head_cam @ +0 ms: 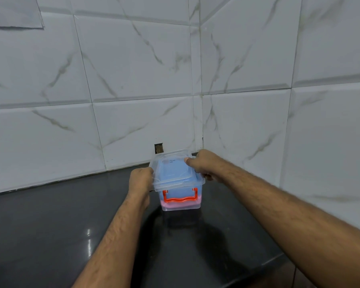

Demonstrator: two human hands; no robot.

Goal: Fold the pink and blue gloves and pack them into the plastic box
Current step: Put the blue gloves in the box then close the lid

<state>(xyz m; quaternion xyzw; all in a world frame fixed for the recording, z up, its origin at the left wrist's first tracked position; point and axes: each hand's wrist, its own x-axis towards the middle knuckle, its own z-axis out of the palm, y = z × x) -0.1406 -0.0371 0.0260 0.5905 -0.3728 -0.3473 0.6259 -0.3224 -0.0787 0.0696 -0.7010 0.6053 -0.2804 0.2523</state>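
Observation:
A small clear plastic box with an orange handle stands on the black counter near the wall corner. Through its walls I see the blue gloves filling the upper part and the pink gloves as a layer beneath. A clear lid lies on top of the box. My left hand grips the lid's left edge. My right hand holds the right side, thumb pressing on the lid's top.
The glossy black counter runs left and toward me, with its front edge at the lower right. White marble-look tiled walls meet in a corner just behind the box. A small square hole shows in the tile behind the box.

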